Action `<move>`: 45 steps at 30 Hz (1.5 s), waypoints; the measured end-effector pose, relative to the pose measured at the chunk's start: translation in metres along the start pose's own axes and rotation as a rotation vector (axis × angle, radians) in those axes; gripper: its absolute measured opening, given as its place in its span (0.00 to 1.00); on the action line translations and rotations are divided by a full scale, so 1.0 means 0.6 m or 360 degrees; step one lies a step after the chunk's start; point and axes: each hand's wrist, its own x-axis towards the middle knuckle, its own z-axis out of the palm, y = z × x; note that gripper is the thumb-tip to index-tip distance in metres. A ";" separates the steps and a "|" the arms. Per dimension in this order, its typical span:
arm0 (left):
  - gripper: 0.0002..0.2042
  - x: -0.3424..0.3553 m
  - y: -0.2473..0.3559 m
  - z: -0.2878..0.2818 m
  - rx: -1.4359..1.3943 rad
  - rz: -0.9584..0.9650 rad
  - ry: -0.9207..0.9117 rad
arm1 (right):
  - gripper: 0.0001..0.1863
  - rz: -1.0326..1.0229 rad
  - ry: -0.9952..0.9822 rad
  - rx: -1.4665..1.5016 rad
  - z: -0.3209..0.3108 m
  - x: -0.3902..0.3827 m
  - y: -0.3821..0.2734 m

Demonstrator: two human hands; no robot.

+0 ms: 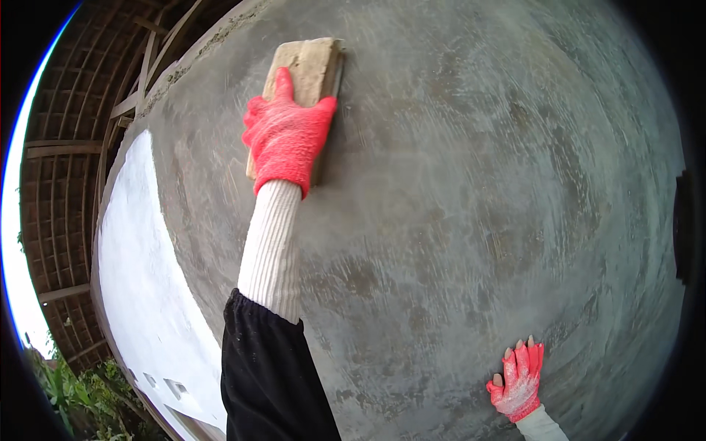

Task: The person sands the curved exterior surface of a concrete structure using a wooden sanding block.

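My left hand, in a red glove with a long white ribbed cuff, is closed around a tan plastering float. The float is a thick oblong block with a worn, pitted back and a greyish edge. It lies against the upper part of a grey plastered wall, its long side nearly upright. One finger stretches up along the back of the float and the thumb lies at its right edge. Lower right, my right hand rests flat on the wall, fingers apart; its red glove is smeared with grey and leaves the fingertips bare.
Left of the grey plaster is a white wall section with small openings low down. A roof underside of wooden beams and battens shows at the far left, with green plants below. A dark upright shape stands at the right rim.
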 end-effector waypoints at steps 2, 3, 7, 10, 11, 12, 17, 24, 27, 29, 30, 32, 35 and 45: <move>0.45 -0.048 0.069 0.002 0.0037 0.0375 -0.0103 | 0.34 0.0018 0.0012 -0.0057 -0.005 -0.004 0.008; 0.45 -0.044 0.060 -0.005 -0.0023 0.0342 -0.0143 | 0.34 0.0001 0.0014 -0.0055 -0.007 -0.004 0.007; 0.46 0.033 -0.096 -0.016 -0.0131 -0.0246 -0.0015 | 0.33 0.0029 0.0029 -0.0035 -0.011 -0.013 0.000; 0.48 0.063 -0.273 -0.023 -0.0167 -0.0967 0.0130 | 0.32 0.0009 0.0040 -0.0025 -0.007 -0.007 -0.011; 0.48 0.062 -0.261 -0.023 -0.0163 -0.0956 0.0123 | 0.31 0.0003 0.0038 -0.0018 -0.007 -0.006 -0.012; 0.48 0.062 -0.248 -0.024 -0.0048 -0.0909 0.0103 | 0.31 -0.0006 0.0036 -0.0010 -0.007 -0.005 -0.011; 0.45 0.014 -0.043 0.035 -0.0102 -0.0062 -0.0001 | 0.32 0.0044 -0.0056 -0.0121 -0.009 -0.003 -0.006; 0.46 0.026 -0.088 0.006 -0.0261 -0.0153 -0.0026 | 0.33 0.0069 0.0019 -0.0108 -0.013 -0.015 0.002; 0.47 0.051 -0.197 -0.052 -0.0180 -0.0545 0.0156 | 0.33 0.0009 0.0057 -0.0024 -0.004 -0.002 -0.014; 0.46 0.019 -0.164 -0.029 -0.0090 -0.0379 0.0083 | 0.33 0.0031 0.0024 -0.0049 -0.005 -0.004 -0.012; 0.45 -0.003 -0.145 -0.019 0.0009 -0.0211 0.0059 | 0.32 0.0027 0.0027 -0.0053 -0.004 -0.002 -0.012; 0.43 -0.100 -0.104 0.004 0.0001 0.0347 0.0033 | 0.32 0.0048 0.0007 -0.0105 -0.006 -0.010 -0.004; 0.44 -0.304 -0.098 -0.021 -0.0177 0.1227 -0.0313 | 0.32 0.0091 0.0231 -0.0103 -0.002 -0.025 0.011; 0.42 -0.088 -0.161 -0.027 -0.0163 0.0210 0.0025 | 0.33 0.0104 0.0185 -0.0020 -0.010 -0.008 -0.005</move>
